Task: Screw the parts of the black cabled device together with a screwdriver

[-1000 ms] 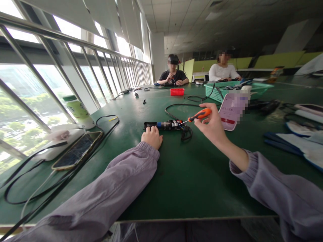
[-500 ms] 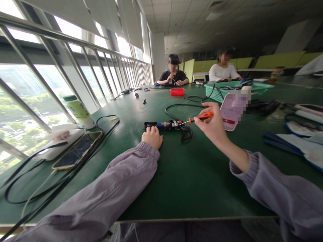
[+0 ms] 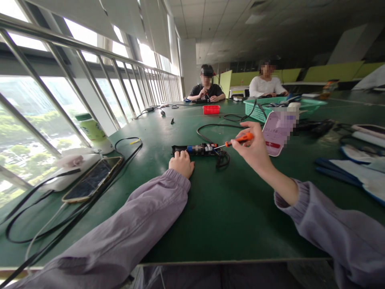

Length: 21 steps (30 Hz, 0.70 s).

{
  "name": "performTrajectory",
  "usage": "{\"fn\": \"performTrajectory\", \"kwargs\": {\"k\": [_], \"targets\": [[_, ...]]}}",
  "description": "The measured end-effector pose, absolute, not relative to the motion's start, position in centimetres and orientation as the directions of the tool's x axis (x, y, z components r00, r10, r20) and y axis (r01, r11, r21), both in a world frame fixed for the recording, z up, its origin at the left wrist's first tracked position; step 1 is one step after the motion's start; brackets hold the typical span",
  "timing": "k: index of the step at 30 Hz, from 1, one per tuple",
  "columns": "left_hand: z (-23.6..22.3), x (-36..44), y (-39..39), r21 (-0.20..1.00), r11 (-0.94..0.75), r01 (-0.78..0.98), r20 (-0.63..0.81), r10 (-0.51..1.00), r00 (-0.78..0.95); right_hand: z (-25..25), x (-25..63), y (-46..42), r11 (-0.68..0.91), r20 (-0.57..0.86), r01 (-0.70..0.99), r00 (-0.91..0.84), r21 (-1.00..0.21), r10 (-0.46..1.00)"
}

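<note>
A black, opened-up corded device (image 3: 195, 149) lies on the green table, its inner parts, including a blue band and silvery pieces, exposed. My left hand (image 3: 181, 163) rests at its near left side, fingers curled over the black housing and gripping it. In my right hand (image 3: 252, 145) is a screwdriver (image 3: 240, 139) with an orange handle, pinched between thumb and fingers. The blade points left, and its tip is at the right end of the device, among the small parts and wires. Whether the tip sits in a screw is too small to tell.
A phone in a pinkish case (image 3: 275, 134) stands just behind my right hand. Beyond are a green basket (image 3: 255, 112) and a red tray (image 3: 211, 110). To the left lie a phone (image 3: 93, 180), cables and a bottle (image 3: 94, 134); gloves (image 3: 351, 170) lie right. Two people sit across.
Almost nothing differs. Both hands, the screwdriver and the device keep their places.
</note>
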<state>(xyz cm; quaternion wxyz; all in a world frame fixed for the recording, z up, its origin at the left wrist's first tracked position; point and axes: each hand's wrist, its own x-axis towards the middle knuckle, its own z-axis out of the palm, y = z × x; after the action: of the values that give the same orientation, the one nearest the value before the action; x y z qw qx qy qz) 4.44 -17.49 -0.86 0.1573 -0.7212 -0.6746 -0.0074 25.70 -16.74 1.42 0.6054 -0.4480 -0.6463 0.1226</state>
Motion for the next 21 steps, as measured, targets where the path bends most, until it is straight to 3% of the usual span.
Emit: {"fn": "performTrajectory", "kwargs": {"k": [7,13,21], "targets": [[-0.92,4.44,-17.70,-0.209,-0.041,0.977,0.249,0.964,0.094,1.42,25.89,-16.86,0.418,0.518,0.473,0.098,-0.775,0.850],[-0.84,4.44,-17.59,-0.213,-0.039,0.976,0.230,0.969,0.089,1.29,25.67,-16.59,0.578,0.672,0.419,0.117,-0.701,0.731],[-0.85,4.46,-17.67,-0.211,-0.043,0.976,0.235,0.967,0.093,1.64,25.60,-17.30,0.438,0.558,0.488,0.129,-0.755,0.819]]}}
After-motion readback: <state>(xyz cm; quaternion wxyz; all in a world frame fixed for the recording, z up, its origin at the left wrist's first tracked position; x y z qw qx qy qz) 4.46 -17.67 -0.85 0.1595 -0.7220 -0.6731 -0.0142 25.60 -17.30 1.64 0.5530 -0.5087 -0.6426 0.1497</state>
